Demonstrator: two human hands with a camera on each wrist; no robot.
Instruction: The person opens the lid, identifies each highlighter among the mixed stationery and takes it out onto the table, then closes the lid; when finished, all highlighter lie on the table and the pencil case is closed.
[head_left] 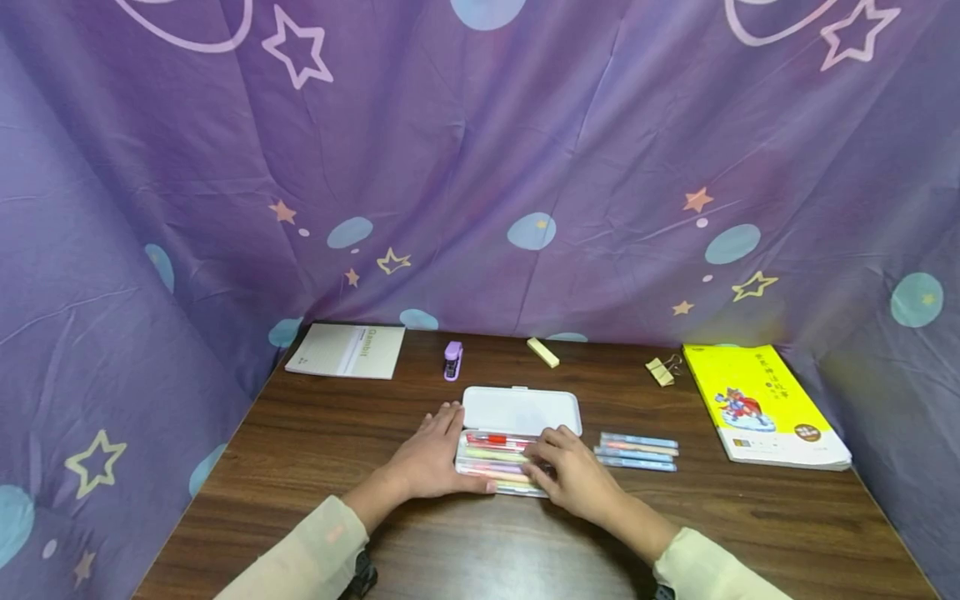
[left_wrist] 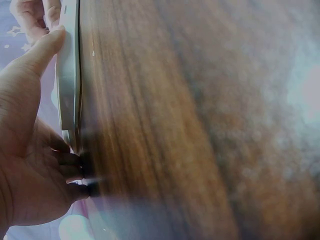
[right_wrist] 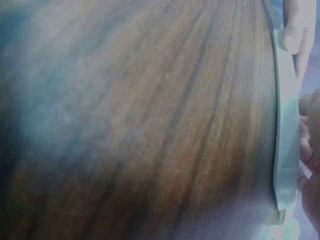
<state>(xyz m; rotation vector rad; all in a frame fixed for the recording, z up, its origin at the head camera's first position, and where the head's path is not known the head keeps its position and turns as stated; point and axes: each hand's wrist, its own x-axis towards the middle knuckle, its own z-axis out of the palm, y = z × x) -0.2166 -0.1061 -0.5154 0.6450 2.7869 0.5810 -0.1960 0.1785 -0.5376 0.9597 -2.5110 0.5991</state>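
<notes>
A white pencil case (head_left: 521,410) lies with its lid folded back on the table, several coloured pens (head_left: 491,456) side by side in its tray. My left hand (head_left: 427,454) holds the case's left end, thumb along the near edge and fingers round the far left corner. In the left wrist view that thumb (left_wrist: 47,47) presses the case's side wall (left_wrist: 69,75). Over the tray's right part, my right hand (head_left: 573,475) has bent fingers down among the pens; whether they pinch one I cannot tell. In the right wrist view its fingers are partly behind the case wall (right_wrist: 287,130).
Right of the case lie several light-blue pens (head_left: 637,452). Along the back are a notebook (head_left: 348,352), a purple stapler (head_left: 453,361), a pale yellow eraser (head_left: 543,352) and a binder clip (head_left: 662,371). A yellow book (head_left: 757,400) lies at the right; a purple curtain (head_left: 480,167) surrounds the table.
</notes>
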